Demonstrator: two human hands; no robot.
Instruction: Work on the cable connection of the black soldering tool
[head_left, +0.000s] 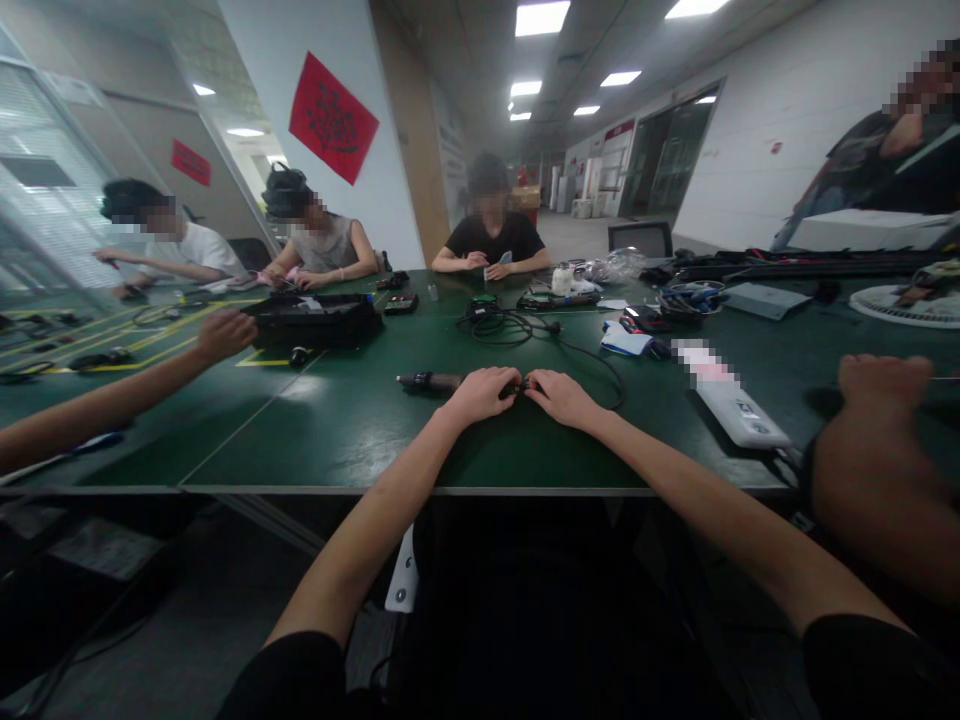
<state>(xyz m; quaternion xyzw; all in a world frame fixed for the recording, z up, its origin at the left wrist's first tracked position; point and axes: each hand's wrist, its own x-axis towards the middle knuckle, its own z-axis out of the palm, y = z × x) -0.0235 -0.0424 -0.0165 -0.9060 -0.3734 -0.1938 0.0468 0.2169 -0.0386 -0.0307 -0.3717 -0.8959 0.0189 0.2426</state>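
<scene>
On the green table before me lies a dark cylindrical tool [431,383] with a black end and a small pale tip pointing left. My left hand [486,393] curls over the tool's right part, hiding it. My right hand [561,397] is just beside it, its fingertips pinched at a small dark part [523,386] between the two hands. I cannot make out what that part is. A black cable [592,352] curves round behind my right hand and runs back to a plug [553,327].
A black tray [319,322] stands left, with a small round black object [298,357] before it. Right lies a white power strip or similar device [739,410]. Other people's arms reach in from left [187,360] and right [877,440]. Cables and packets lie behind; several people are around the table.
</scene>
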